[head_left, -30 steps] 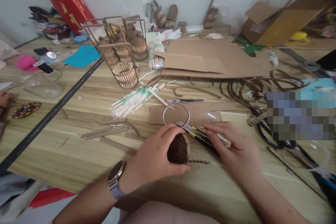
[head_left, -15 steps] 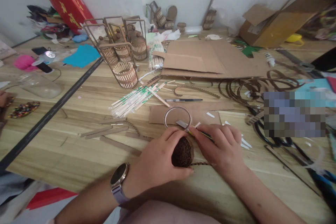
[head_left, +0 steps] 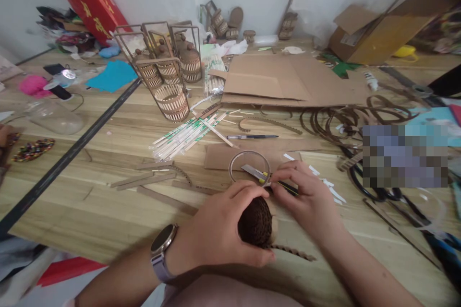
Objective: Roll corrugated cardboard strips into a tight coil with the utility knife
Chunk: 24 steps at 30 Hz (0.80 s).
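My left hand point(head_left: 219, 225) is wrapped round a tight coil of dark brown corrugated cardboard point(head_left: 255, 223), tilted so its ridged face shows. A loose corrugated strip point(head_left: 293, 251) trails from the coil toward the right. Just above my left fingers stands a thin ring-shaped roll of tape point(head_left: 232, 159). My right hand point(head_left: 306, 196) is closed in a pinch at the roll's right lower edge, where a short pale end of tape runs to the fingertips. A utility knife point(head_left: 255, 172) with yellow parts lies behind the ring, its handle partly under my right hand.
Brown cardboard strips point(head_left: 158, 180) lie left and wrapped sticks point(head_left: 183, 134) farther back. A pen point(head_left: 252, 137), white paper scraps point(head_left: 333, 189) and coiled strips point(head_left: 324, 122) are around. Small tiered baskets point(head_left: 171, 100) stand behind, beside cardboard sheets point(head_left: 266, 79). Another person's hand point(head_left: 5, 139) is at far left.
The tape roll, the coil and my left hand have shifted slightly right and toward me. My right hand has turned and moved a little right, uncovering more of the knife. More loose strip shows.
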Motion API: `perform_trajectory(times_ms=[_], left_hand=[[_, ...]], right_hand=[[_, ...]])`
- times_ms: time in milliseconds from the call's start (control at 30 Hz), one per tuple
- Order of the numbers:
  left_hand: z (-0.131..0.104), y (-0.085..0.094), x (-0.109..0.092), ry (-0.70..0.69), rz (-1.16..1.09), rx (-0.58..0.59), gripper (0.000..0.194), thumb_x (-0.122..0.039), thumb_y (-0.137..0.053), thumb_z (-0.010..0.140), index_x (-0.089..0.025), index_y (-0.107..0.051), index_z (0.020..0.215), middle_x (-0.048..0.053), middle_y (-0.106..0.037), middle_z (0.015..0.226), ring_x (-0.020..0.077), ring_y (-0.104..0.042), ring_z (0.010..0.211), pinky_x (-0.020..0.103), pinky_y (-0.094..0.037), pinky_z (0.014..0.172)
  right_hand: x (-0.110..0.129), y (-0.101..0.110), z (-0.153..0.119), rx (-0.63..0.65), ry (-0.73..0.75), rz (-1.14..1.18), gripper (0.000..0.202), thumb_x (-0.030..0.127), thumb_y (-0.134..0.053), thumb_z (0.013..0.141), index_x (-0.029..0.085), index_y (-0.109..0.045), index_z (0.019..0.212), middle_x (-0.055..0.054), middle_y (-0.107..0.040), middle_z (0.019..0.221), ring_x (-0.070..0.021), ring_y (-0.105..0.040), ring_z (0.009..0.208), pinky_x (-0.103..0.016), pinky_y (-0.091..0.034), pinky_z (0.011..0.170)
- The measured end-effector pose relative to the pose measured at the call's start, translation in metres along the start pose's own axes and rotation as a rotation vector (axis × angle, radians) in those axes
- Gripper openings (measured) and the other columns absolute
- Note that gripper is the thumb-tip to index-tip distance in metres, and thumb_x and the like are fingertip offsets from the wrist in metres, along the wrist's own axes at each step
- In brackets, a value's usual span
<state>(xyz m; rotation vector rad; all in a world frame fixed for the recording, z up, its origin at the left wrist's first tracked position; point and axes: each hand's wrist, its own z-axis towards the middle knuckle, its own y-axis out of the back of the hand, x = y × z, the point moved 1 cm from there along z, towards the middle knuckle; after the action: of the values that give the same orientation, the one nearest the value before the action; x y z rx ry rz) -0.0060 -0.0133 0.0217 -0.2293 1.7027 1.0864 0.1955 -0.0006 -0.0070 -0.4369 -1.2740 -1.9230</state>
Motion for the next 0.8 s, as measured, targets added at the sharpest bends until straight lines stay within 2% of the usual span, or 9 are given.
perform_trajectory(times_ms=[100,267,400,533,667,733,800], left_hand=[[-0.001,0.002,-0.003,-0.025,-0.039,-0.020,0.075,-0.041,-0.088,0.061,-0.023,-0.052,0.124,0.008,-0.058,0.129,0.0273,-0.059,0.114,0.039,-0.047,0.102],[-0.004,0.002,-0.005,-0.100,-0.070,-0.052,0.067,-0.044,-0.082,0.067,-0.023,-0.053,0.123,0.009,-0.059,0.132,0.0275,-0.058,0.118,0.037,-0.047,0.102],[-0.005,0.002,-0.005,-0.122,-0.089,-0.076,0.067,-0.042,-0.082,0.067,-0.023,-0.052,0.123,0.008,-0.059,0.131,0.0267,-0.058,0.119,0.036,-0.047,0.102],[-0.003,0.001,-0.005,-0.118,-0.091,-0.075,0.066,-0.043,-0.082,0.068,-0.021,-0.052,0.122,0.010,-0.059,0.131,0.0267,-0.058,0.119,0.035,-0.047,0.102],[-0.004,0.000,-0.007,-0.116,-0.097,-0.069,0.066,-0.045,-0.080,0.069,-0.021,-0.052,0.123,0.011,-0.059,0.131,0.0275,-0.058,0.118,0.037,-0.047,0.102],[-0.006,0.001,-0.007,-0.120,-0.108,-0.077,0.066,-0.047,-0.080,0.069,-0.021,-0.052,0.123,0.011,-0.060,0.128,0.0272,-0.060,0.114,0.039,-0.048,0.101],[-0.007,0.003,-0.007,-0.119,-0.119,-0.092,0.068,-0.049,-0.080,0.067,-0.021,-0.052,0.123,0.010,-0.061,0.126,0.0268,-0.061,0.110,0.039,-0.049,0.100]], right_hand=[[0.000,0.003,0.002,0.016,-0.098,0.178,0.011,0.019,-0.059,0.080,0.025,-0.065,0.072,-0.002,-0.064,0.075,-0.0195,-0.061,0.074,-0.032,-0.049,0.067],[0.003,0.005,0.002,0.057,-0.227,0.391,0.011,0.023,-0.060,0.081,0.023,-0.065,0.071,-0.001,-0.062,0.075,-0.0171,-0.059,0.071,-0.029,-0.048,0.064],[0.004,0.008,0.003,0.064,-0.192,0.360,0.010,0.022,-0.061,0.080,0.024,-0.066,0.071,-0.001,-0.062,0.074,-0.0179,-0.059,0.072,-0.030,-0.048,0.067],[0.007,0.009,0.003,0.014,-0.134,0.255,0.011,0.018,-0.060,0.078,0.025,-0.065,0.072,-0.002,-0.063,0.076,-0.0189,-0.059,0.074,-0.032,-0.048,0.070],[0.006,0.008,0.003,0.021,-0.153,0.269,0.010,0.021,-0.061,0.078,0.025,-0.066,0.071,-0.002,-0.063,0.076,-0.0194,-0.059,0.074,-0.032,-0.047,0.069],[-0.003,0.012,0.003,-0.045,-0.262,0.322,0.007,0.024,-0.066,0.074,0.024,-0.066,0.067,-0.001,-0.063,0.074,-0.0194,-0.057,0.073,-0.032,-0.046,0.070],[-0.019,0.021,0.004,-0.216,-0.435,0.380,0.009,0.026,-0.073,0.069,0.023,-0.065,0.065,0.000,-0.061,0.071,-0.0180,-0.054,0.069,-0.031,-0.043,0.067]])
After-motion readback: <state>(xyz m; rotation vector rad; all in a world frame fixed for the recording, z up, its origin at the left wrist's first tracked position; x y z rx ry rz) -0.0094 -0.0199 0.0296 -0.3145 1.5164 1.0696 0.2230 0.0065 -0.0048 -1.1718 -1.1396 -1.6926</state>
